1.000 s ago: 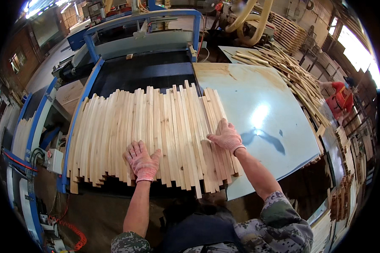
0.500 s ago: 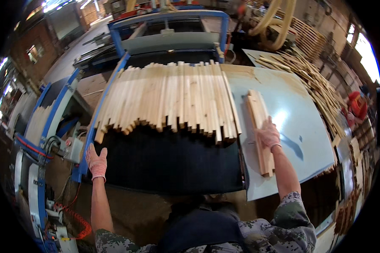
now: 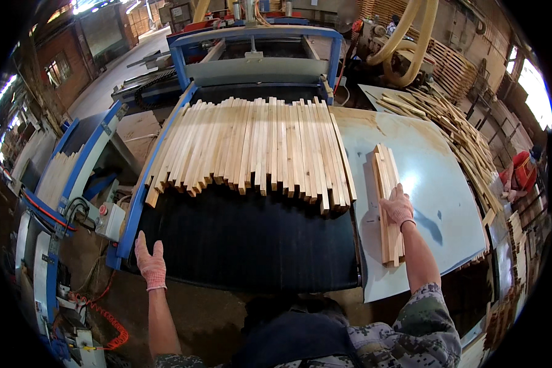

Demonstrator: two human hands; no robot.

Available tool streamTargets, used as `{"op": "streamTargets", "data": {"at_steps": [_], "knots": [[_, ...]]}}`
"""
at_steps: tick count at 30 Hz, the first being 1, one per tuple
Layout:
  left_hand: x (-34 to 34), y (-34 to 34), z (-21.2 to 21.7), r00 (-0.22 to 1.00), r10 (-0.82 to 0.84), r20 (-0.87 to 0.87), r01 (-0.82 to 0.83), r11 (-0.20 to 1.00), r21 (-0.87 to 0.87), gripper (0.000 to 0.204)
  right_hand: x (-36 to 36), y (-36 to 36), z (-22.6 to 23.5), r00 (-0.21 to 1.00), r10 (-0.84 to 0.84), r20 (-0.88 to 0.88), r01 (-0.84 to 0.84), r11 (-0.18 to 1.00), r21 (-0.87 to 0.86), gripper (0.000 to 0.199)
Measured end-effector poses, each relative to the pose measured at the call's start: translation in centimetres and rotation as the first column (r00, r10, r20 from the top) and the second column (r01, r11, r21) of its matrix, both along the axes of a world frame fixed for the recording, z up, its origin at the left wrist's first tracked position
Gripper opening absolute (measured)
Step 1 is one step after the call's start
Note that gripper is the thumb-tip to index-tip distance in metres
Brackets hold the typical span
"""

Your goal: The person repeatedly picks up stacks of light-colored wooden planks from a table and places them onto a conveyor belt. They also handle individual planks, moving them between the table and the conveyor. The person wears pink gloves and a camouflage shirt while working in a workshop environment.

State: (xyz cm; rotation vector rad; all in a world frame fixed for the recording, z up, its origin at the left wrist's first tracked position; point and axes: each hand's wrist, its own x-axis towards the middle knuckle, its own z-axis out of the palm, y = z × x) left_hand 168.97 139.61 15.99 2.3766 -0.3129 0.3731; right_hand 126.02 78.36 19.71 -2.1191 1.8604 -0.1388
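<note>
Since half a second ago the row of slats [image 3: 251,150] has ridden further up the black belt [image 3: 239,239], while the right hand [image 3: 397,207] presses flat on a small slat bundle [image 3: 386,202] on the counter [image 3: 435,184], steadying it, and the left hand [image 3: 149,260] hovers spread, its grip wide and empty, at the belt's near corner.
</note>
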Motion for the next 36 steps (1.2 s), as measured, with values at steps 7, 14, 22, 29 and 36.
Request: {"op": "streamTargets", "data": {"at_steps": [7,14,22,29,36], "knots": [[-1.1,0.7,-1.6,0.999,-0.036,-0.024,0.035,0.997,-0.062,0.062,-0.7,0.2,-0.8,0.999,0.034,0.040,-0.032,0.998,-0.061,0.103],[-4.7,-1.7,-2.1,0.994,-0.089,-0.055,0.075,0.974,-0.216,0.055,-0.3,0.5,-0.2,1.000,0.021,0.008,-0.021,0.997,-0.071,0.102],[-7.3,-3.1,-2.5,0.994,-0.072,-0.086,0.046,0.962,-0.270,0.051,-0.5,0.3,-0.4,0.998,0.046,0.038,-0.043,0.995,-0.089,0.102],[-10.4,-2.1,-3.1,0.995,-0.039,-0.092,0.004,0.934,-0.358,0.048,-0.5,0.4,-0.1,0.998,0.045,0.032,-0.043,0.997,-0.064,0.102],[-13.8,8.3,-7.8,0.957,0.223,-0.187,-0.286,0.845,-0.453,0.022,2.2,5.4,-1.1,0.950,0.283,0.132,-0.212,0.895,-0.392,0.091]]}}
